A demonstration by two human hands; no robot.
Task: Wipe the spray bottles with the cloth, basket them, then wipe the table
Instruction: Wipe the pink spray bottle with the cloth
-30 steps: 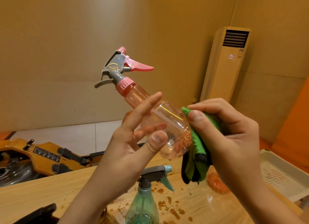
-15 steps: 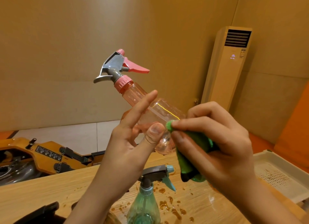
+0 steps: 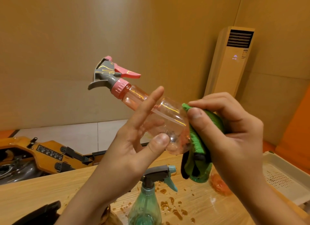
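A clear pink spray bottle (image 3: 134, 97) with a grey and pink trigger head is held tilted in the air, head up to the left. My left hand (image 3: 134, 140) grips its lower body between thumb and fingers. My right hand (image 3: 231, 129) pinches a green cloth (image 3: 199, 140) and presses it against the bottle's base. A green spray bottle (image 3: 146, 206) with a grey and teal head stands on the wooden table (image 3: 42, 191) below my hands. Behind the cloth, part of another green bottle (image 3: 201, 176) and a pink bottle (image 3: 219, 184) show on the table.
Brown drops and small puddles (image 3: 169, 204) lie on the tabletop around the green bottle. A white perforated basket (image 3: 285, 176) sits at the table's right edge. A yellow machine (image 3: 42, 154) lies on the floor behind the table. A dark object (image 3: 43, 213) is at the lower left.
My right hand moved the cloth from the bottle's base round to its near side, then back to the base. The bottle turned slightly in my left hand.
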